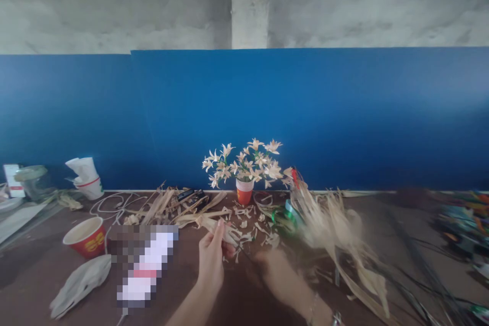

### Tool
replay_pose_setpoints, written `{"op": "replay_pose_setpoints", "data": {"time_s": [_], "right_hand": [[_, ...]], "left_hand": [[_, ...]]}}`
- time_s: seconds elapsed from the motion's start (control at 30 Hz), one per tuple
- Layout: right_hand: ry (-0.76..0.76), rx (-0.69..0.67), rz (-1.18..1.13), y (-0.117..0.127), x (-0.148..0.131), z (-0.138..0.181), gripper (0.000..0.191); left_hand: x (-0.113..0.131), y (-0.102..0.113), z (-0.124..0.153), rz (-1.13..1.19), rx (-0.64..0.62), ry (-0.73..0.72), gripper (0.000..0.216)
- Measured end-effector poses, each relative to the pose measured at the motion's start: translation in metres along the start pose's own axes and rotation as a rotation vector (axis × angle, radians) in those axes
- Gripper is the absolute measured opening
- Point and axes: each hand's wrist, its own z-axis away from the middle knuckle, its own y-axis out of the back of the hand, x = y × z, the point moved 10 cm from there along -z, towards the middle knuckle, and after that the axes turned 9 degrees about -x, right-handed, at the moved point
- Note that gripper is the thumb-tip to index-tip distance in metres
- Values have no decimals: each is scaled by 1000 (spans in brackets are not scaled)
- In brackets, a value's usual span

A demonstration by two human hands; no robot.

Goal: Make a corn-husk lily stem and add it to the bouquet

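Note:
My left hand [212,260] is raised over the brown table and pinches a pale dried husk strip [223,232] between thumb and fingers. My right hand [275,271] is blurred just to the right, low over the table, close to the husk's near end; whether it grips anything I cannot tell. Behind them stands a small red cup [244,193] holding a bunch of cream husk flowers [246,163]. Loose husk strips and snippets [179,209] litter the table around my hands.
A heap of dried husks [336,229] lies at right, with green ribbon [284,214] beside it. A red paper cup [86,237], a crumpled white bag [80,282], stacked cups [86,175], a jar [32,181] and a white cord [114,204] are at left. A blue panel [305,117] backs the table.

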Motion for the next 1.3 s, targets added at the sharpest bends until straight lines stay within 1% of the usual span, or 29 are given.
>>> {"op": "replay_pose_setpoints", "data": {"time_s": [0.27, 0.47, 0.7, 0.8, 0.93, 1.1, 1.3], "right_hand": [[17, 19, 16, -5, 5, -4, 11], [-15, 19, -11, -7, 11, -5, 11], [17, 42, 8, -4, 6, -2, 13], [14, 34, 20, -3, 5, -2, 15], [5, 18, -6, -5, 6, -2, 13], [-15, 44, 40, -2, 3, -2, 16], [27, 23, 47, -1, -2, -1, 17]], "left_hand": [[-2, 3, 2, 52, 38, 6, 45], [-6, 5, -1, 49, 43, 2, 45], [-17, 6, -1, 3, 28, 35, 43], [-17, 5, -1, -4, 17, 33, 43], [-14, 6, -1, -2, 27, 20, 47], [-18, 6, 0, 15, 43, 50, 49], [-21, 5, 1, 47, 48, 81, 48]]}}
